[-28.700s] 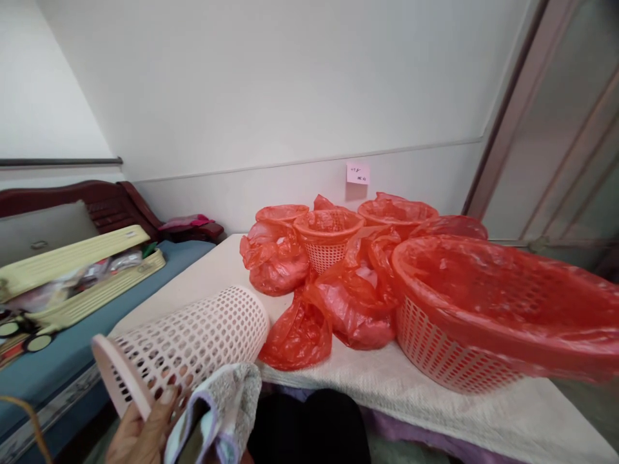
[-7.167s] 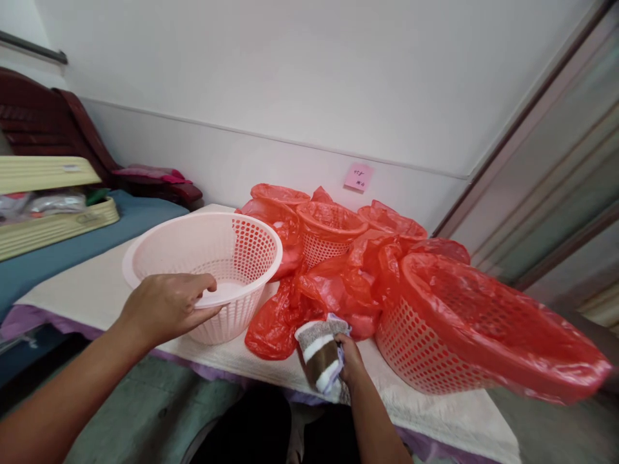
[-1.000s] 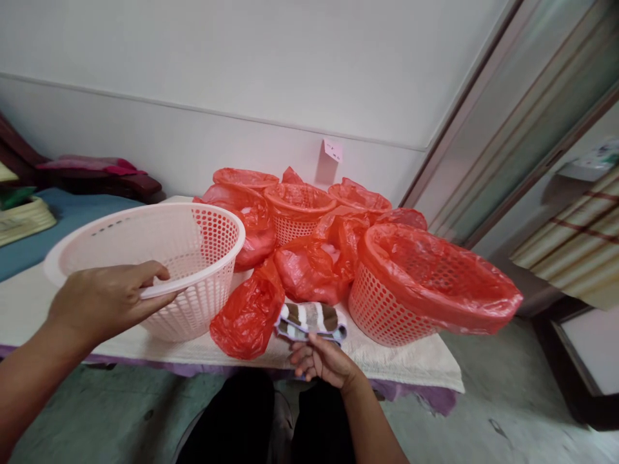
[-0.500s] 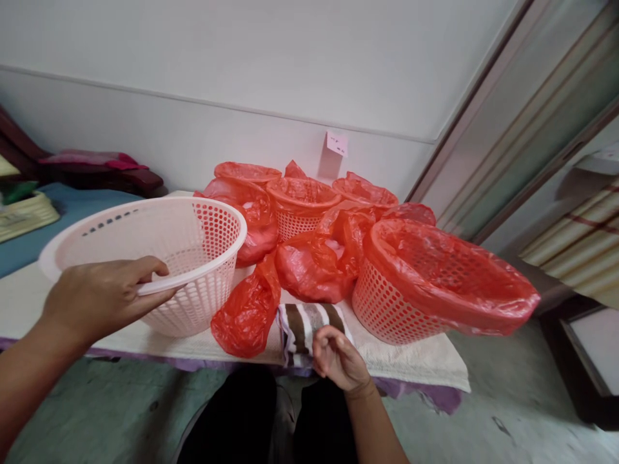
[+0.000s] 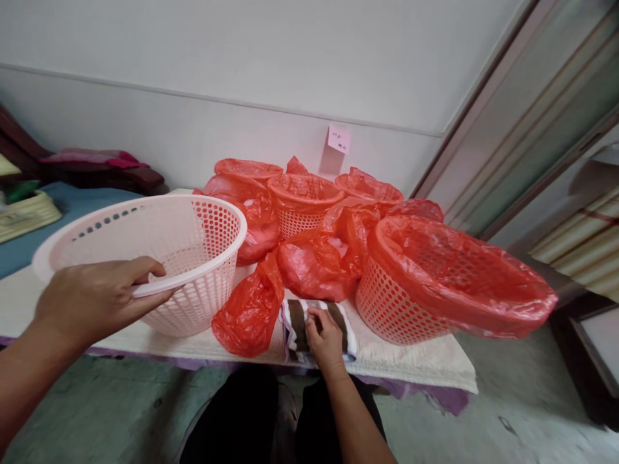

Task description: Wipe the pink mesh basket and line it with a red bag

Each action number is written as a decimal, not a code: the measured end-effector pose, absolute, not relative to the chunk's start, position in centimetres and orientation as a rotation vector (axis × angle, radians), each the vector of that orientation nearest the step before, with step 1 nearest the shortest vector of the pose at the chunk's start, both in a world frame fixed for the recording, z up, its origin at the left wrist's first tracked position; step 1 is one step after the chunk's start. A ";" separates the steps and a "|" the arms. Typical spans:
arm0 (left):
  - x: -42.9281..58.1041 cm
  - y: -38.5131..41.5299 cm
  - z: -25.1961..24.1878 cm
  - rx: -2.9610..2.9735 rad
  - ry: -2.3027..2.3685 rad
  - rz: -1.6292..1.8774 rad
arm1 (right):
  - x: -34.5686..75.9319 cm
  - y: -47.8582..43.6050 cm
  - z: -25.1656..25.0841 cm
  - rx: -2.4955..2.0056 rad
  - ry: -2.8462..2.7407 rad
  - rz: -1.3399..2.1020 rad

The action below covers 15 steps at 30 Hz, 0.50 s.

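My left hand (image 5: pixel 99 298) is closed on the near rim of a pale pink plastic laundry basket (image 5: pixel 213 274), thumb inside and fingers underneath. The basket has holes in its wall and stands on the left part of a cloth-covered surface, with no liner inside. My right hand (image 5: pixel 325 338) rests over a folded brown-and-white striped towel (image 5: pixel 296 322) at the front edge, its fingers curled in a pinch at the cloth. Between the towel and the basket lies a crumpled red plastic bag (image 5: pixel 249 309).
A red-lined basket (image 5: pixel 403 299) stands to the right, overhanging the edge. Behind are another lined basket (image 5: pixel 300 200), more lined baskets and a bunched red bag (image 5: pixel 316 261). A paper note (image 5: pixel 339 138) is on the wall. My knees (image 5: pixel 242 412) are below the front edge.
My right hand has moved forward and turned over, from in front of the striped towel to on top of it. My left hand keeps its hold on the pink basket's rim.
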<state>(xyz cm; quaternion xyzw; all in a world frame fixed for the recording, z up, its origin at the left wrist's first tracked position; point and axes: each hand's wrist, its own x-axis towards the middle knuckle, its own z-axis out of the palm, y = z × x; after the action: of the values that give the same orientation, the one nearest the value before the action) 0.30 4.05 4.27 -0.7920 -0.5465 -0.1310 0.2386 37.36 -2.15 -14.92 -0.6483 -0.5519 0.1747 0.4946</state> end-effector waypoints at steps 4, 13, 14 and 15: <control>0.4 4.0 4.3 -2.174 -1.488 -0.384 | 36.4 -1.4 -15.3 -1.838 -1.705 0.226; 0.4 4.1 4.3 -2.188 -1.501 -0.371 | 35.3 0.3 -14.8 -2.091 -1.763 0.057; 0.4 4.0 4.4 -2.195 -1.498 -0.365 | 35.3 0.5 -14.7 -2.114 -1.731 0.055; 0.4 4.0 4.4 -2.202 -1.494 -0.356 | 35.3 0.7 -14.6 -2.129 -1.707 0.054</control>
<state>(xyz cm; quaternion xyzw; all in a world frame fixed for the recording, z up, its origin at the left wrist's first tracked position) 0.44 3.96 4.42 -0.7988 -0.5422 -0.1293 0.2266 35.27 0.75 -14.64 -0.7636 -0.6121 0.0194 0.2047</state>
